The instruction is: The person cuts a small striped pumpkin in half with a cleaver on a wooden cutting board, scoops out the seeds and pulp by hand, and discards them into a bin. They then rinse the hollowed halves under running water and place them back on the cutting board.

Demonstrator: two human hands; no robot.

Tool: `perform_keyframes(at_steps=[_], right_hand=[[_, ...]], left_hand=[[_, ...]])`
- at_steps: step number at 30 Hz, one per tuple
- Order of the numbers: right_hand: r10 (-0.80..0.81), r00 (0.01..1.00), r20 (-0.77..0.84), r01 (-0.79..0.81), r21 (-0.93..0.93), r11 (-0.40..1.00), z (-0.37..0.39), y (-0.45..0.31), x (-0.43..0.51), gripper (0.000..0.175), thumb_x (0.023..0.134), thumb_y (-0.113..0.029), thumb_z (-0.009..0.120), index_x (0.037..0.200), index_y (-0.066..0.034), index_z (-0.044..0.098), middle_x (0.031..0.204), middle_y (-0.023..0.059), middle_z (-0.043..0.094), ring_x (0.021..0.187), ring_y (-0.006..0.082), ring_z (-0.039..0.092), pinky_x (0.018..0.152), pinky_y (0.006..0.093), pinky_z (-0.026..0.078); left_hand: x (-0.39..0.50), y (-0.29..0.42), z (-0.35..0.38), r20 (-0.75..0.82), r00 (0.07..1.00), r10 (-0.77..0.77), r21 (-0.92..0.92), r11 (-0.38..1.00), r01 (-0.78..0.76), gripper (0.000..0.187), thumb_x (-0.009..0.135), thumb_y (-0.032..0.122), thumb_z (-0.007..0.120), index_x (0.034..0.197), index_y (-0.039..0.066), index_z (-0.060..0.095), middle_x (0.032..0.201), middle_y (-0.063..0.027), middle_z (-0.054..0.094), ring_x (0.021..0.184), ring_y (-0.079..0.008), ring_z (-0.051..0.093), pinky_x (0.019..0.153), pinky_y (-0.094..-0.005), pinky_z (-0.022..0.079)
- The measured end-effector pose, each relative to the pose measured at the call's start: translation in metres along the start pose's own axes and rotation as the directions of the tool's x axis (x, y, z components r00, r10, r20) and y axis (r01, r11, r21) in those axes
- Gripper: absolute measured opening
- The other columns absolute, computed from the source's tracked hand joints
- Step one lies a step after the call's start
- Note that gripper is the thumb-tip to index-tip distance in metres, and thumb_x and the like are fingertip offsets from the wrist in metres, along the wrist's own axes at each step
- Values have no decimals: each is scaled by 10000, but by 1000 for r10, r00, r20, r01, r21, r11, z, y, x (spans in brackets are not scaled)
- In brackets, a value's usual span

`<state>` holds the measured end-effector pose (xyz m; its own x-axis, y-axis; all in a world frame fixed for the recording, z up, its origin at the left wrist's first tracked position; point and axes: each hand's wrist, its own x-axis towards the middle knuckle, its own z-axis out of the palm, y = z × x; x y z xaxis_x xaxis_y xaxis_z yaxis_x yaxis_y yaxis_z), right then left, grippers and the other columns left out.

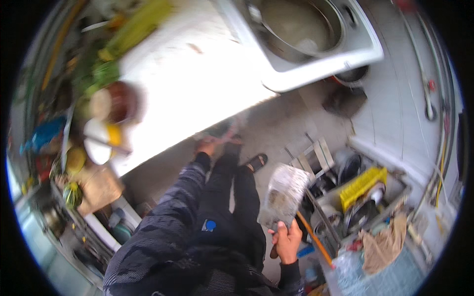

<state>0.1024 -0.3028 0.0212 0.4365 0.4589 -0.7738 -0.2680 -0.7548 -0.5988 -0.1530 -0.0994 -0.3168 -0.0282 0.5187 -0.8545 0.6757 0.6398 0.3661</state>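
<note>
My right hand [289, 240] grips the handle of a broad-bladed cleaver [285, 192]. The blade is upright in view, wet-looking and smeared with a dark patch. My left hand [206, 146] is stretched forward near the front edge of a white worktop [177, 107], above the floor. Beside its fingers is a blurred pinkish thing [227, 137]; whether the hand holds it cannot be made out.
A large metal pot [333, 40] of cloudy liquid sits in a white-rimmed unit. Leafy greens [105, 74] and a brown jar [124, 101] stand left. At right, a stone-coloured sink [398, 196] holds a yellow plastic basket [363, 188] and pans. A tan cloth [385, 244] hangs nearby.
</note>
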Motion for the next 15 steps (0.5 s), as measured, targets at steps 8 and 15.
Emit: perform_keyframes(at_steps=[8,15], right_hand=[[-224,961,164,234,-45,971,5,-27,-33,278,970,-17,530,1241,42,523,819,77,612,488,90,511,545,251,514],[-331,792,514,476,-179,861,-3,-43,-53,225,991,-82,570,1199,-4,536,824,82,659,537,98,567,514,255,486]], left_hand=[[-147,29,-31,-239,965,108,158,985,-71,573,844,282,675,1396,232,530,1441,-138,525,1329,-374,485,1082,-561,375],[-234,-32,-47,-463,862,207,-160,937,-311,281,896,404,655,947,138,727,938,-136,726,933,-359,683,830,-459,525]])
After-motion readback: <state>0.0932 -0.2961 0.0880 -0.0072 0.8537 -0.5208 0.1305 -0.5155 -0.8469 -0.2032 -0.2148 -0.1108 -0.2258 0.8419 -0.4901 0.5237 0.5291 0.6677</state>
